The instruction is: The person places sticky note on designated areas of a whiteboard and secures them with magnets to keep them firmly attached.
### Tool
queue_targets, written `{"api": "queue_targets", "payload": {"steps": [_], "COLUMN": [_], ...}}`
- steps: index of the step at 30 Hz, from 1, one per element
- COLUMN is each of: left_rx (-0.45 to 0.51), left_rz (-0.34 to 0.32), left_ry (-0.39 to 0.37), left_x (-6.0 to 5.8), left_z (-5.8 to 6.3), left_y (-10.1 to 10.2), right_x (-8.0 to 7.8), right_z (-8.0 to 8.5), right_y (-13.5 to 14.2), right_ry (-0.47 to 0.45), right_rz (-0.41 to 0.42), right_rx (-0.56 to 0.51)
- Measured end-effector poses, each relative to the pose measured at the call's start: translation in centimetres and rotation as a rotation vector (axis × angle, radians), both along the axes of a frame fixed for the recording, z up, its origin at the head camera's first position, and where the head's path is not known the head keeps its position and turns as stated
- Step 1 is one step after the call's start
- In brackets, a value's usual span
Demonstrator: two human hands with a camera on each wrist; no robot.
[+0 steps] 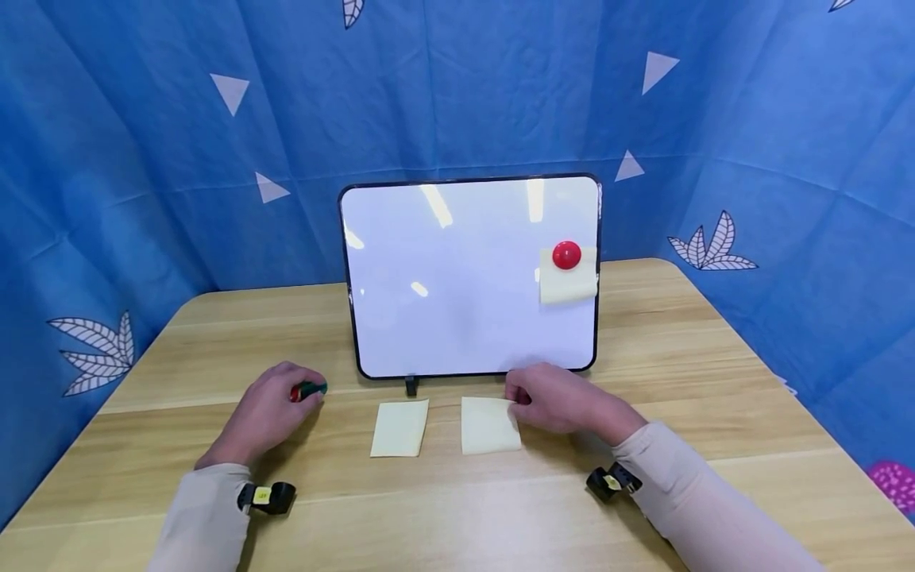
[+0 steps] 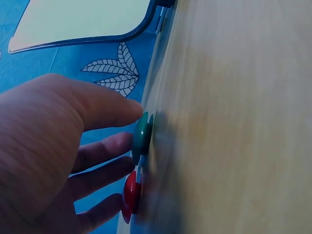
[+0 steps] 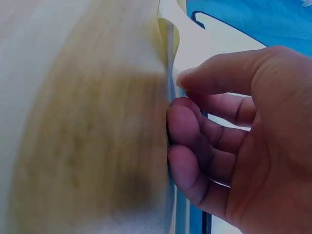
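A: Where is the green magnet (image 2: pixel 142 136) being held?

B: Over the left part of the table (image 1: pixel 443 524), right by the wood. The left hand (image 1: pixel 270 409) is pinching it between thumb and forefinger, the other fingers loosely bending. A red magnet (image 2: pixel 130 192) is sitting just beside it, near those fingers; whether they are touching it, I cannot tell.

A: And what is the right hand (image 1: pixel 554 401) doing?

B: It is bending its fingers at the right edge of a pale yellow note (image 1: pixel 489 427), thumb tip lying close to forefinger. Whether the paper is being gripped, I cannot tell.

A: Is anything lying near that sheet?

B: Yes, a 2nd note (image 1: pixel 399 429) is lying to its left, the 2 sheets sitting apart, between the hands.

A: What is standing behind them?

B: A black-framed whiteboard (image 1: pixel 443 294), reflecting lights, with a small black foot (image 1: pixel 411 386) showing beneath. Near its right edge a 3rd note (image 1: pixel 565 288) is hanging, a round red button (image 1: pixel 567 255) covering part of its top.

A: And farther out?

B: A blue curtain (image 1: pixel 500 79) is hanging all around, showing pale triangles and leaf prints.
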State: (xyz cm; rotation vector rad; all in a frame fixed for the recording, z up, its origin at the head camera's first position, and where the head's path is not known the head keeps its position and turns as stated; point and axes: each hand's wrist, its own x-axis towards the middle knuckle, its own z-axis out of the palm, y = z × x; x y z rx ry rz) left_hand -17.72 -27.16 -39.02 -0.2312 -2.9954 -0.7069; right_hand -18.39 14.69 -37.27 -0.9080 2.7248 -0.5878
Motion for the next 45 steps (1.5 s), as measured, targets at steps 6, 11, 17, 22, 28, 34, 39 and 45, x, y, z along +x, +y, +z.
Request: {"api": "queue_targets", "payload": {"steps": [6,11,17,22,28,34,39,45], "left_rx": [-0.017,-0.019,-0.015,-0.014,-0.025,-0.028,-0.033,-0.038], "left_rz": [-0.018,-0.024,-0.028,-0.031,-0.049,-0.061,-0.065,-0.065], "left_ry": [0.006,-0.001,-0.005,-0.009,0.009,0.028,0.033,0.026], "left_x": [-0.08,-0.1,-0.06,-0.08,0.04,0.08,0.01,0.02], "left_z": [0.07,0.07,0.01,-0.1,-0.28,-0.35,-0.28,-0.11], "left_y": [0.12,0.08,0.06,0.13,0.25,0.37,0.38,0.31], "right_x": [-0.02,-0.08,-0.11,-0.03,0.14,0.29,0.19,-0.06], "right_z": [0.07,0.21,0.22,0.17,-0.07,-0.14,0.0,0.12], "right_y": [0.14,0.12,-0.03,-0.07,-0.17,-0.22,-0.19,-0.21], "right_ry": [0.002,0.007,0.005,-0.016,-0.03,-0.039,-0.042,-0.09], "right_rz": [-0.002,-0.004,-0.008,-0.026,-0.054,-0.082,-0.106,-0.146], "right_rx": [-0.017,-0.04,-0.063,-0.115,-0.17,-0.208,-0.254,-0.328]}}
